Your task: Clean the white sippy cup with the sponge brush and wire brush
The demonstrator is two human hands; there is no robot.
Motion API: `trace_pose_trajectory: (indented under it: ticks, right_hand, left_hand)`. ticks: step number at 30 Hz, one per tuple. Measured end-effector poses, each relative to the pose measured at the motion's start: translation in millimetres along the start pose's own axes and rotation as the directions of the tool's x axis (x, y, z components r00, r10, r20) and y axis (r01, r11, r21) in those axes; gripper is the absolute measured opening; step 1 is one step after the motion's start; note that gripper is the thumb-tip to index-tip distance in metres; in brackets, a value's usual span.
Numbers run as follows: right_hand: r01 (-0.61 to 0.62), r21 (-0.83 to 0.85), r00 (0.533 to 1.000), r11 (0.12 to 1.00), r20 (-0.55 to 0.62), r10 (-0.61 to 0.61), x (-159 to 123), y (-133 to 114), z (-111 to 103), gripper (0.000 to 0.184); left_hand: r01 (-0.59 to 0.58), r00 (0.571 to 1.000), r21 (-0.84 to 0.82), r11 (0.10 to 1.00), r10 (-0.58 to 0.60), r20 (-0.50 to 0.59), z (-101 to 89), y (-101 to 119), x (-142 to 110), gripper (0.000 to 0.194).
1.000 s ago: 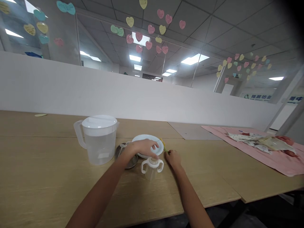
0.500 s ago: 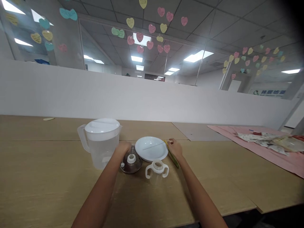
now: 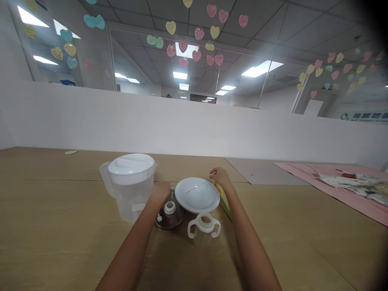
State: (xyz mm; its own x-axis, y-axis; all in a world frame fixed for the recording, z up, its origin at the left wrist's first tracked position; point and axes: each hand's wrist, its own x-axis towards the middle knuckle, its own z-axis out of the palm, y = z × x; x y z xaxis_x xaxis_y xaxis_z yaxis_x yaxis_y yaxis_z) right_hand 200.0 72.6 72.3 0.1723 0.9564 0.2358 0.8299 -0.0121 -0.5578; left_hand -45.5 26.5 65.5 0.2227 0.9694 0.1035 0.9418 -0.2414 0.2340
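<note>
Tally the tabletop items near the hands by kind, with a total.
Lidded pitcher: 1
White plate: 1
Two-handled cup: 1
Metal dish with the white cap in it: 1
Yellow-green stick: 1
Total: 5
Left hand is at the metal dish; right hand is by the plate rim.

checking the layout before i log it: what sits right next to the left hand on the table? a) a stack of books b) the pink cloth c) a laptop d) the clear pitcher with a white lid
d: the left hand rests by the small metal dish, right against the side of the clear pitcher with its white lid; the pink cloth lies far off to the right.
</note>
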Motion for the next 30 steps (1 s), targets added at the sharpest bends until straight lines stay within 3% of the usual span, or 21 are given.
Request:
trace_pose_trajectory:
  ticks: [4,9,13,15,17,19,20,21,23,24,26,28,30]
  right_hand:
    - [0.097,0.159,0.993,0.983,0.054,-0.107,1,-21,4,0.025]
    - [0.171,0.278,0.964,0.945,0.149,-0.219,-5,-37,25,0.024]
    - [0.156,0.306,0.936,0.939,0.257,-0.239,-8,-38,34,0.033]
    - [0.144,0.317,0.944,0.938,0.240,-0.226,-9,-38,28,0.037]
    - [0.147,0.337,0.968,0.930,0.146,-0.205,-13,-40,13,0.043]
    - [0.185,0.374,0.983,0.909,-0.048,-0.180,-23,-46,-9,0.049]
    - [0.264,0.418,0.948,0.869,-0.277,-0.155,-30,-51,-22,0.050]
    - [0.347,0.440,0.872,0.828,-0.476,-0.112,-39,-56,-33,0.050]
    - [0.490,0.418,0.701,0.765,-0.710,-0.061,-59,-69,-52,0.049]
    - [0.536,0.393,0.635,0.747,-0.771,-0.051,-68,-75,-58,0.049]
    - [0.589,0.342,0.568,0.732,-0.820,-0.074,-81,-85,-64,0.048]
    - [0.609,0.297,0.555,0.735,-0.822,-0.129,-87,-90,-61,0.046]
    - [0.610,0.269,0.572,0.745,-0.800,-0.179,-87,-92,-56,0.045]
  left_hand:
    - [0.039,0.997,0.115,0.993,-0.031,-0.065,-24.2,13,-10,0.022]
    - [-0.046,0.985,0.159,0.986,0.071,-0.156,-54.4,30,-25,0.014]
    - [-0.209,0.932,-0.038,0.977,0.188,-0.309,-60.6,36,-22,0.015]
    - [-0.298,0.909,-0.192,0.935,0.216,-0.357,-56.8,37,-16,0.013]
    - [-0.356,0.900,-0.343,0.869,0.222,-0.374,-50.5,38,-9,0.013]
    - [-0.372,0.906,-0.476,0.797,0.202,-0.371,-43.2,40,-2,0.014]
    - [-0.367,0.912,-0.533,0.763,0.182,-0.368,-39.8,40,1,0.015]
    - [-0.356,0.919,-0.584,0.730,0.161,-0.360,-36.6,41,3,0.016]
    - [-0.331,0.936,-0.677,0.657,0.136,-0.326,-31.5,41,8,0.019]
    - [-0.320,0.943,-0.718,0.618,0.135,-0.304,-29.6,41,9,0.020]
    - [-0.312,0.950,-0.783,0.538,0.158,-0.270,-27.1,41,12,0.023]
    - [-0.319,0.947,-0.822,0.473,0.191,-0.257,-26.0,41,12,0.025]
    - [-0.326,0.943,-0.840,0.435,0.219,-0.252,-25.9,42,12,0.024]
